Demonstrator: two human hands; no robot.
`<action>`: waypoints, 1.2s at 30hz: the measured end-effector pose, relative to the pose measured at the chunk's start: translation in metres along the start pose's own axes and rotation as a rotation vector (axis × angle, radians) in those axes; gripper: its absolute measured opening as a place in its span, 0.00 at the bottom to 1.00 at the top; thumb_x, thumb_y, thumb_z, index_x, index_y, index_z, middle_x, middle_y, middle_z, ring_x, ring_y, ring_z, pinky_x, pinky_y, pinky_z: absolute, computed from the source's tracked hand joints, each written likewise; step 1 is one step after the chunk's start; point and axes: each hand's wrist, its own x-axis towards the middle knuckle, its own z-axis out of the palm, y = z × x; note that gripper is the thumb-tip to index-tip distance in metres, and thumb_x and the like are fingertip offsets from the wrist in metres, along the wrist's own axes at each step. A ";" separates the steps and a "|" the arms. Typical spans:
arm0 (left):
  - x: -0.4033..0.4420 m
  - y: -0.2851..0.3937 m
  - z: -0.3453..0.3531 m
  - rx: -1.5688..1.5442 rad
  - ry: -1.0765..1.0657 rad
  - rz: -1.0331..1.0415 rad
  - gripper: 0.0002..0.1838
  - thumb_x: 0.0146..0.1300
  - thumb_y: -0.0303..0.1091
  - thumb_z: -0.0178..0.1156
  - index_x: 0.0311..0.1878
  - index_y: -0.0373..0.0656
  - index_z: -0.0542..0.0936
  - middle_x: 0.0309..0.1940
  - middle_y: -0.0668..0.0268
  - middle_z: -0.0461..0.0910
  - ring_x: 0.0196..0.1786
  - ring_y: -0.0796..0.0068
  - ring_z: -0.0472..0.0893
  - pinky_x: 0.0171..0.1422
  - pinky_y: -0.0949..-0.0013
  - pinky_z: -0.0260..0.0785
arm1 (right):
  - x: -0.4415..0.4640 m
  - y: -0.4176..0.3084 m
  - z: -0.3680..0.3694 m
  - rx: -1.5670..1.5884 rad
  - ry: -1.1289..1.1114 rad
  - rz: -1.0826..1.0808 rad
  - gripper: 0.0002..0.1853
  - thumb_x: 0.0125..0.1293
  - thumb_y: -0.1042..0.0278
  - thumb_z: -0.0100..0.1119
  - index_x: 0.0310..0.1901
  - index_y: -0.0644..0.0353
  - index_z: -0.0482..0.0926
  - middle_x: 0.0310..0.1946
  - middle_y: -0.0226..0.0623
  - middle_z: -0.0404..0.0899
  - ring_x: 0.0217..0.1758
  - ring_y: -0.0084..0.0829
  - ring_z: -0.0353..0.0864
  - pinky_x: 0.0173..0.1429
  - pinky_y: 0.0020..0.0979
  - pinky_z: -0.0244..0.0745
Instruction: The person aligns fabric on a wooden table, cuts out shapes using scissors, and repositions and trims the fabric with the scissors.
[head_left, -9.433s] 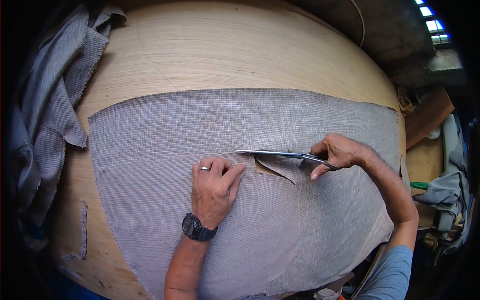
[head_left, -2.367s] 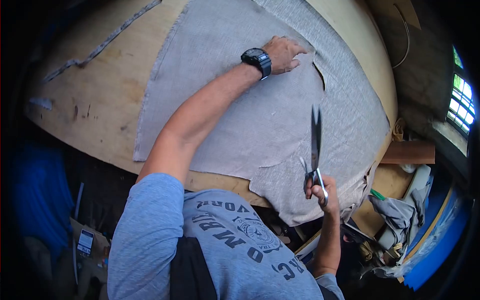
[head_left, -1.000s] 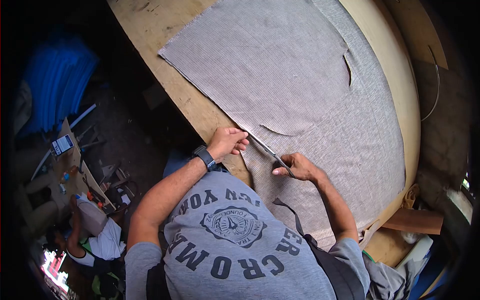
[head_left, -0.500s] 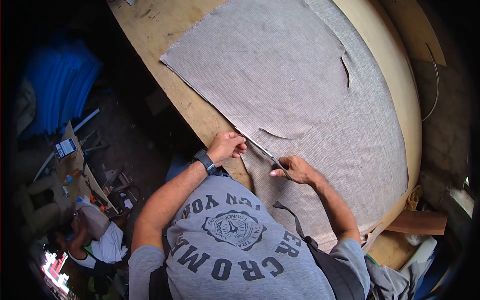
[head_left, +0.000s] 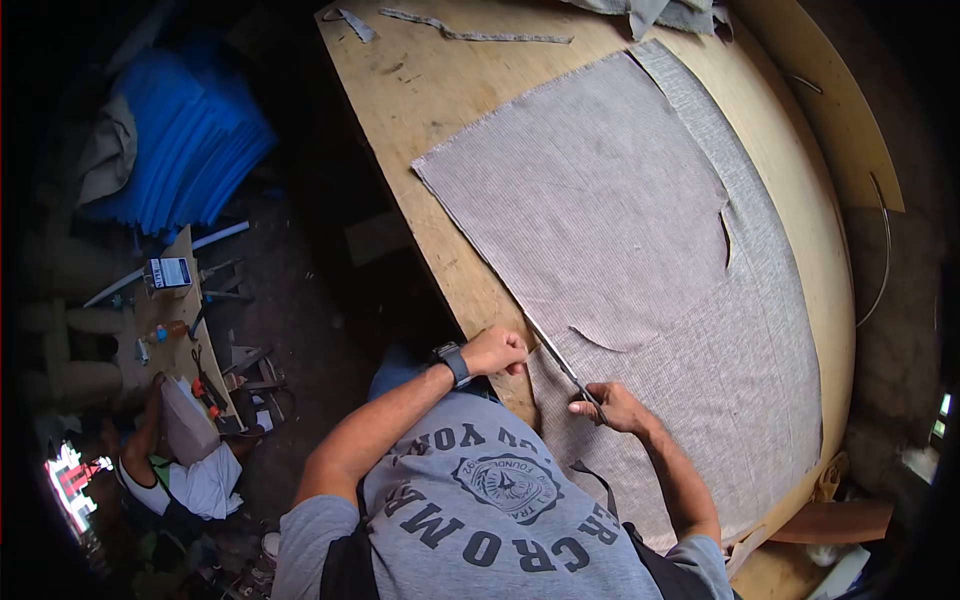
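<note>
Grey woven fabric (head_left: 600, 190) lies in overlapping pieces over the wooden table. My right hand (head_left: 615, 408) grips the handles of long metal scissors (head_left: 560, 358), whose blades point up and left along the front edge of the upper piece. Beside the blades, at the table's edge, my left hand (head_left: 497, 351) has its fingers curled together at the fabric's border; what they pinch is too small to make out. A short curved cut shows in the fabric near the scissors, and a dark slit farther right.
Fabric scraps (head_left: 480, 36) lie at the table's (head_left: 400, 95) far end. Blue sheets (head_left: 190, 140) are stacked at the left. Below them are a small bench (head_left: 180, 350) with a tin (head_left: 168, 273) and a seated person (head_left: 185, 470). A brown board (head_left: 835, 522) sits at the lower right.
The view has swung, showing more of the far table. From cutting at the middle slit, then holding the scissors raised, my right hand has brought them to the front edge, where my left hand has come too.
</note>
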 end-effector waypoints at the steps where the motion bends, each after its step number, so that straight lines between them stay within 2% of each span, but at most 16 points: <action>1: -0.003 -0.014 -0.008 0.001 0.001 0.000 0.07 0.66 0.32 0.59 0.41 0.40 0.82 0.32 0.68 0.85 0.30 0.83 0.83 0.33 0.78 0.75 | -0.002 -0.004 0.004 0.078 -0.010 -0.005 0.31 0.60 0.34 0.68 0.27 0.60 0.78 0.18 0.26 0.72 0.21 0.21 0.71 0.26 0.27 0.65; 3: -0.009 -0.039 -0.018 0.111 0.273 0.383 0.10 0.65 0.33 0.61 0.44 0.37 0.82 0.31 0.67 0.84 0.28 0.82 0.82 0.31 0.76 0.75 | 0.005 -0.009 0.009 0.102 -0.032 -0.009 0.32 0.62 0.33 0.66 0.27 0.61 0.78 0.18 0.28 0.73 0.22 0.22 0.73 0.27 0.27 0.67; 5: -0.026 -0.022 -0.035 -0.239 0.356 0.166 0.11 0.67 0.33 0.61 0.47 0.37 0.82 0.31 0.67 0.84 0.27 0.81 0.81 0.30 0.77 0.75 | 0.018 -0.020 0.011 0.152 -0.071 -0.027 0.32 0.64 0.32 0.63 0.28 0.61 0.77 0.18 0.30 0.75 0.23 0.24 0.76 0.28 0.28 0.69; 9: -0.009 0.002 -0.081 -0.350 0.543 0.188 0.13 0.70 0.37 0.61 0.47 0.35 0.82 0.30 0.66 0.83 0.27 0.81 0.81 0.28 0.77 0.75 | 0.051 -0.041 0.016 0.138 -0.018 -0.054 0.33 0.62 0.30 0.63 0.27 0.61 0.79 0.17 0.30 0.74 0.22 0.24 0.76 0.27 0.28 0.69; 18: 0.016 0.030 -0.108 -0.541 0.466 0.076 0.11 0.69 0.37 0.62 0.42 0.38 0.83 0.30 0.66 0.85 0.26 0.81 0.82 0.27 0.79 0.75 | 0.077 -0.067 0.008 0.083 -0.015 -0.067 0.34 0.61 0.29 0.63 0.27 0.61 0.77 0.17 0.30 0.73 0.22 0.24 0.75 0.27 0.28 0.69; 29: 0.018 0.036 -0.109 -0.480 0.481 0.076 0.11 0.69 0.35 0.60 0.43 0.36 0.82 0.31 0.65 0.85 0.27 0.81 0.83 0.28 0.79 0.76 | 0.079 -0.081 -0.003 0.046 0.006 -0.084 0.35 0.59 0.26 0.63 0.26 0.59 0.78 0.16 0.29 0.73 0.20 0.24 0.75 0.24 0.29 0.68; 36: 0.019 0.037 -0.111 -0.431 0.485 0.071 0.11 0.70 0.35 0.60 0.43 0.36 0.82 0.31 0.66 0.84 0.28 0.80 0.83 0.28 0.79 0.76 | 0.089 -0.090 -0.005 0.020 0.026 -0.100 0.34 0.59 0.28 0.64 0.24 0.58 0.77 0.15 0.28 0.72 0.19 0.24 0.74 0.24 0.28 0.68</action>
